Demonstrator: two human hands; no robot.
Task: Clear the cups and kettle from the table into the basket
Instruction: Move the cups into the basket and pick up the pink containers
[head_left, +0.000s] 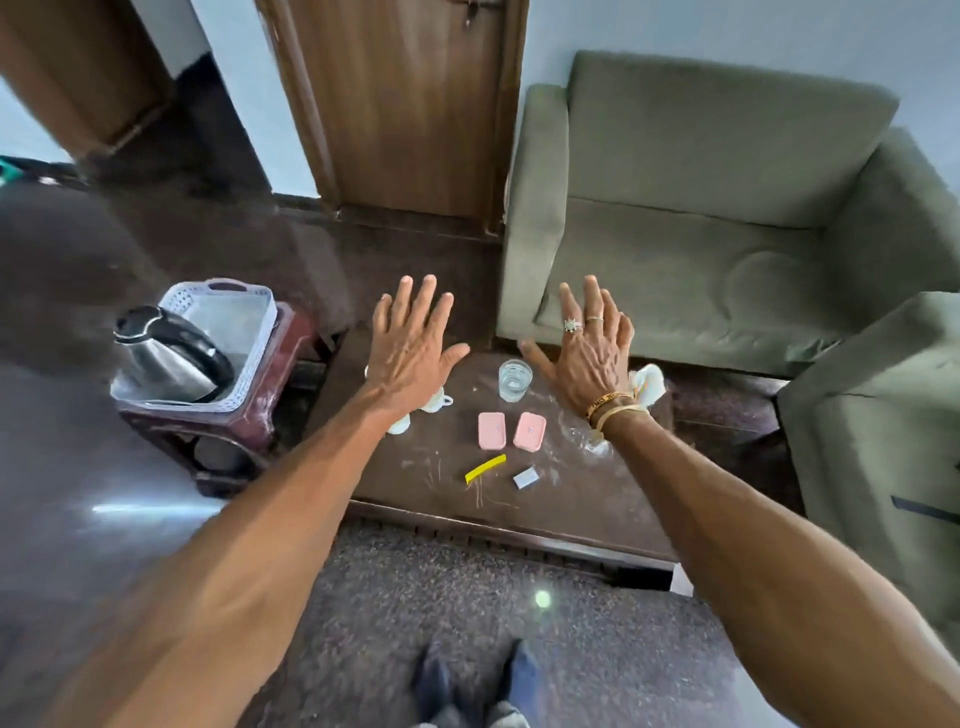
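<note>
Dark brown wooden bench (571, 499) with its near edge open toward the speckled floor; green fabric sofa (701, 234) close along the far right edge. Just beside the left edge, maroon plastic stool (249, 431) carrying white perforated plastic basket (254, 353); inside, leaning, steel kettle with black lid and handle (166, 358). On the bench: 2 white cups (435, 404), partly hidden under the left wrist, and clear glass tumbler (514, 381) between the hands. Left hand (410, 348) and right hand (587, 353) outstretched above the bench, palms down, fingers straight and spread, holding nothing.
</note>
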